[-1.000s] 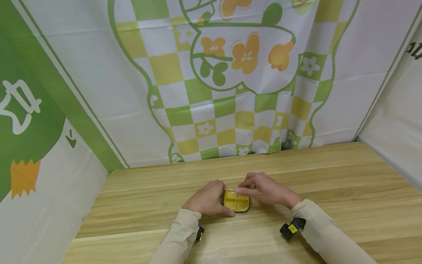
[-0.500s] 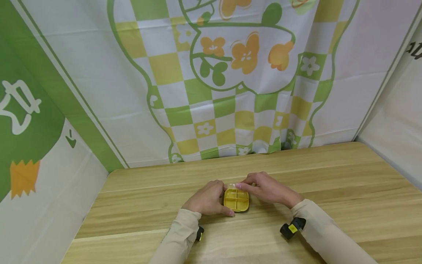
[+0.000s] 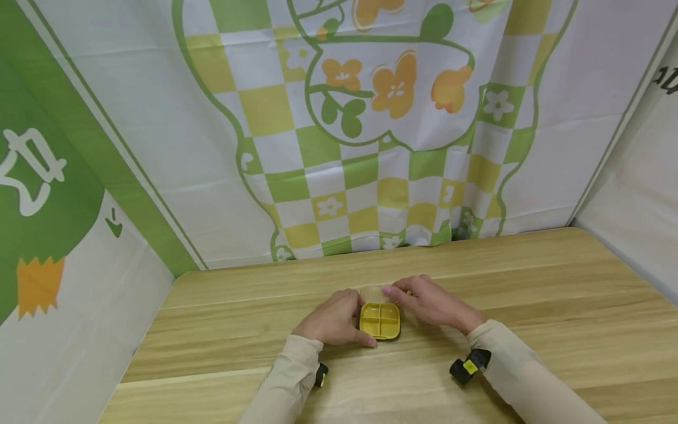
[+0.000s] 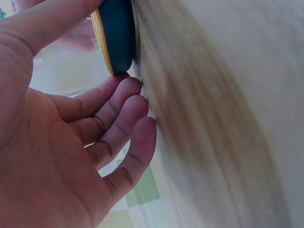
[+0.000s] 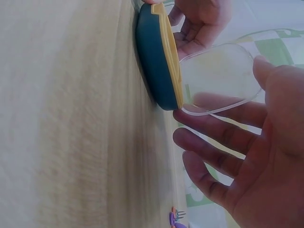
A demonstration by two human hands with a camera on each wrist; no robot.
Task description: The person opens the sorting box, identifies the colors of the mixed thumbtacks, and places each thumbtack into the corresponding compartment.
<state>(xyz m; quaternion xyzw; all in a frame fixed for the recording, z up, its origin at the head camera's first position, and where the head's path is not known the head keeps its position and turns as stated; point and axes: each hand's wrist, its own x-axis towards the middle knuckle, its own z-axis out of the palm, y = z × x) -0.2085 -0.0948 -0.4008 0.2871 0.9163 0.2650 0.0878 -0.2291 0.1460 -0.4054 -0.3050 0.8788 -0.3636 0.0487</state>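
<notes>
A small pill box point(image 3: 380, 321) with four yellow compartments sits on the table, and no contents show in them. In the right wrist view its outer shell point(image 5: 154, 59) is dark teal under a yellow rim. My left hand point(image 3: 333, 321) holds the box from the left, thumb at the near edge and fingertips at the far side. The see-through lid point(image 5: 221, 78) stands raised from the far edge of the box. My right hand point(image 3: 431, 301) pinches the lid's outer edge, thumb on one face and the index finger seen through it.
The wooden table point(image 3: 254, 377) stretches out on all sides of the box. A patterned curtain point(image 3: 318, 194) hangs at its far edge. Low in the right wrist view is a small purple and orange thing point(image 5: 176, 219) with thin prongs, its kind unclear.
The clear lid has swung up and back from the compartments, with my right thumb and fingers moving slightly away along with it. My left hand and the pill box have kept their place.
</notes>
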